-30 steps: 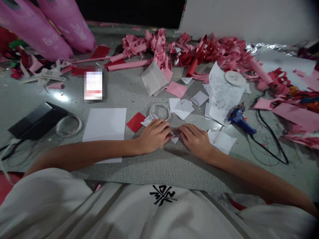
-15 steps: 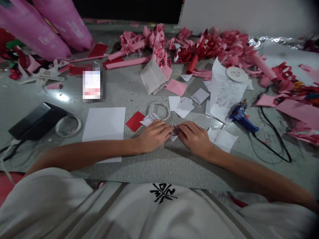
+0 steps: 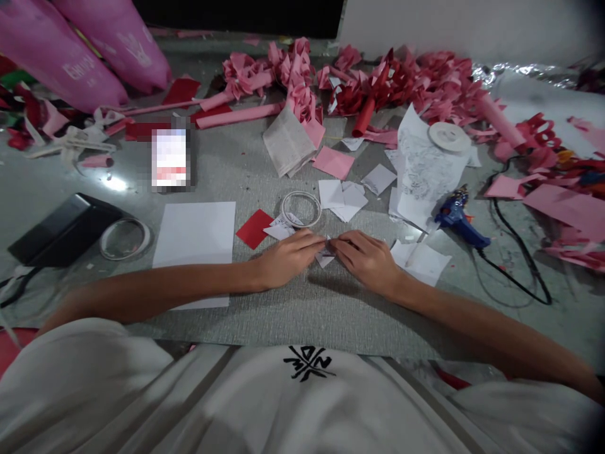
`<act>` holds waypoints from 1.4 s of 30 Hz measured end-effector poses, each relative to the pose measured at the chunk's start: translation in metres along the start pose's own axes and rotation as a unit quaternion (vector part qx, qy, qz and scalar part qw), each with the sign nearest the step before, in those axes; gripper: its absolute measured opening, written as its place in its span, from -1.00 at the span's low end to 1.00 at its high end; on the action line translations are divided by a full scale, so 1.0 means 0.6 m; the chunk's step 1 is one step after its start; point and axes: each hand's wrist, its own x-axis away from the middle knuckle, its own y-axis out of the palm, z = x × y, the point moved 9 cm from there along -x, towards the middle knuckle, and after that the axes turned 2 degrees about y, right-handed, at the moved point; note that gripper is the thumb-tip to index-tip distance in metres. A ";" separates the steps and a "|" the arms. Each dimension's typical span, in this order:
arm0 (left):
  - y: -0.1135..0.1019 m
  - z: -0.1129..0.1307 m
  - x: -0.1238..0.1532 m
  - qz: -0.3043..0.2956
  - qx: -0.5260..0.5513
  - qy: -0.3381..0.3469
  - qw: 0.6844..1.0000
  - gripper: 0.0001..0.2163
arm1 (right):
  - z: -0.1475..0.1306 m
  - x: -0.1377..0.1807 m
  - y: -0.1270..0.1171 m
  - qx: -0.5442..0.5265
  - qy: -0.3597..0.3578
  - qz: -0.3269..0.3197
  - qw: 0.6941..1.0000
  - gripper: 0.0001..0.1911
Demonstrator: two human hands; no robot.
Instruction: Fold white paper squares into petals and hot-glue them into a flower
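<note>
My left hand (image 3: pixel 287 258) and my right hand (image 3: pixel 366 257) meet over a small folded white paper piece (image 3: pixel 326 256) on the grey mat (image 3: pixel 302 309). Both hands have their fingers curled and pinched on the paper, pressing it against the mat. Most of the paper is hidden under the fingertips. A red paper square (image 3: pixel 255 228) lies just left of my left hand, beside a clear tape ring (image 3: pixel 301 209). A white sheet (image 3: pixel 195 244) lies under my left forearm.
A blue glue gun (image 3: pixel 457 218) with a black cord lies to the right. White paper squares (image 3: pixel 343 198), a tape roll (image 3: pixel 447 136), a black box (image 3: pixel 61 228), another tape ring (image 3: pixel 125 238) and heaps of pink and red paper flowers (image 3: pixel 378 82) surround the mat.
Both hands stay on the small paper piece, with only slight finger shifts. The view has tilted slightly, so everything sits a little lower or higher in frame.
</note>
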 end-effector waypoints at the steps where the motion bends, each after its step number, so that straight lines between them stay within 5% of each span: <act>1: 0.000 0.000 0.002 -0.004 0.002 0.003 1.000 -0.71 | -0.001 0.000 0.000 0.005 -0.002 0.001 1.000 -0.79; 12: -0.025 0.000 -0.002 0.007 -0.027 0.001 1.000 -0.73 | -0.006 -0.004 0.002 -0.002 -0.025 -0.009 1.000 -0.77; 21: -0.022 0.006 -0.012 -0.067 -0.090 0.025 0.993 -0.72 | -0.001 -0.006 0.004 -0.053 -0.018 -0.015 0.998 -0.75; 28: -0.022 0.007 -0.006 -0.055 -0.092 0.032 0.994 -0.73 | -0.002 -0.001 0.007 -0.045 -0.034 -0.031 0.998 -0.79; 42: -0.019 0.007 -0.012 -0.063 -0.067 0.040 0.995 -0.65 | -0.017 0.000 -0.006 -0.024 -0.076 0.028 0.996 -0.86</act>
